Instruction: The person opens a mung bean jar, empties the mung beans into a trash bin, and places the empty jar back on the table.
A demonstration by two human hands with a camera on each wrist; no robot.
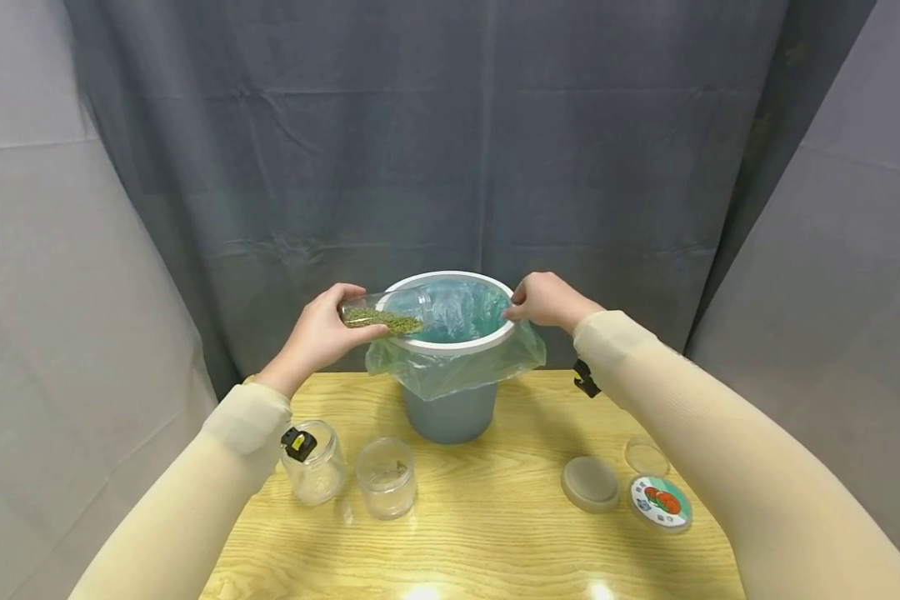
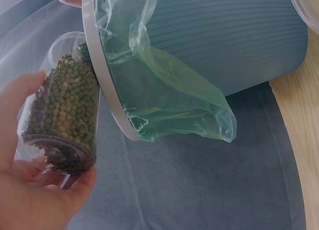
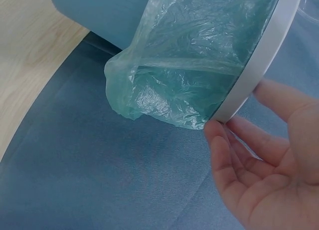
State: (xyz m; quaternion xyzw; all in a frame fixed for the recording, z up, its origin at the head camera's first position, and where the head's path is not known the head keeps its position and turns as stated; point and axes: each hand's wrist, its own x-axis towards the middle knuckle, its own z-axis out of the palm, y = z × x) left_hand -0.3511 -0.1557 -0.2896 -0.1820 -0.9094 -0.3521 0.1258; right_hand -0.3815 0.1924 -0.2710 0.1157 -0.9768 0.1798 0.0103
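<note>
My left hand (image 1: 324,335) grips a clear jar (image 2: 44,95) partly filled with green mung beans (image 2: 67,98). In the head view the jar lies nearly on its side, its mouth reaching over the left rim of a blue-grey trash bin (image 1: 450,415). The beans rest along the jar's lower side. A green plastic bag (image 1: 457,375) lines the bin and hangs over the outside, under a white rim ring (image 3: 259,65). On the bin's right side my right hand (image 1: 551,300) pinches that ring, thumb and fingers on either side of it.
Two clear jars, one at the left (image 1: 315,483) and one beside it (image 1: 386,498), stand on the wooden table (image 1: 495,517). At the right lie a beige lid (image 1: 591,483), a clear lid (image 1: 647,456) and a tomato-pictured lid (image 1: 660,503). A grey curtain (image 1: 420,150) hangs behind.
</note>
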